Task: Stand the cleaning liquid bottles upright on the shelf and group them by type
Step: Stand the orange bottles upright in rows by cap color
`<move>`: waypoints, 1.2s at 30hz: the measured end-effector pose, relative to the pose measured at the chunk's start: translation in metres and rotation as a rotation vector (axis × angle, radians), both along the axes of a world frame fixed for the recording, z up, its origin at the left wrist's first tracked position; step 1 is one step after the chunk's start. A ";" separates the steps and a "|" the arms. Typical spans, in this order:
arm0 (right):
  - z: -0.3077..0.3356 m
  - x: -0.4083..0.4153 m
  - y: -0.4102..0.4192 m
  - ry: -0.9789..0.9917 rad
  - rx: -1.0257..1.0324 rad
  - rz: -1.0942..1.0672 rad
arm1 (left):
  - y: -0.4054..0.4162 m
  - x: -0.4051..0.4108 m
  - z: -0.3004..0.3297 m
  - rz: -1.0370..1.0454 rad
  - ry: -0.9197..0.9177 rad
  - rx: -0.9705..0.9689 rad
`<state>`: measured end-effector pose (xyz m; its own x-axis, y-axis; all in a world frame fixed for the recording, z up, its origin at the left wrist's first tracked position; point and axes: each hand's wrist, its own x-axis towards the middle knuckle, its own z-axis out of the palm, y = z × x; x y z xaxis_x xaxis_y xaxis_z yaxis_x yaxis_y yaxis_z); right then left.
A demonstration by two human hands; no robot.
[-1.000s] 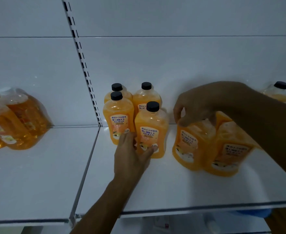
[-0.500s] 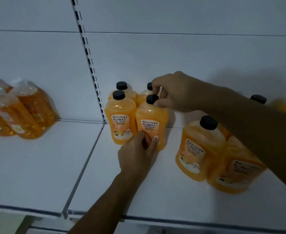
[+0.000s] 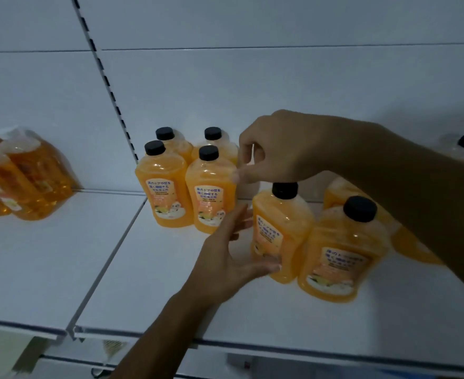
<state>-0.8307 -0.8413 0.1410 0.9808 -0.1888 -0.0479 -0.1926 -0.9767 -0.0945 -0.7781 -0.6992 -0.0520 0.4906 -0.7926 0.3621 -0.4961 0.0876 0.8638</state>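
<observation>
Far left on the shelf lies a wrapped pack of amber bottles, tilted against the back wall. Next, a block of four orange bottles stands upright in two rows by the slotted upright. The left hand comes up from below, fingers straight and spread, thumb touching the base of the near bottle, which stands just to its right, long axis vertical. Above that bottle's cap, the right hand reaches in from the right, wrist high, fingers curled downward; whether they pinch the cap I cannot tell. That bottle looks the next to slide left to the block, and both hands are at it. Further right stands another bottle, others behind it.
</observation>
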 end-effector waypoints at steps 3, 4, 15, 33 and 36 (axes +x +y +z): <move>0.005 -0.018 0.004 0.141 -0.140 -0.011 | -0.016 -0.009 0.001 0.032 -0.075 0.058; 0.001 -0.022 0.004 0.167 -0.182 -0.012 | -0.020 -0.011 0.001 0.096 -0.079 0.080; -0.011 -0.004 -0.040 0.035 -0.116 0.000 | -0.040 -0.021 0.005 0.473 -0.524 0.332; -0.020 0.020 -0.048 -0.109 -0.137 0.038 | -0.060 -0.004 -0.001 0.447 -0.502 0.360; -0.017 0.028 -0.053 -0.084 -0.116 0.062 | -0.060 -0.002 -0.001 0.441 -0.480 0.356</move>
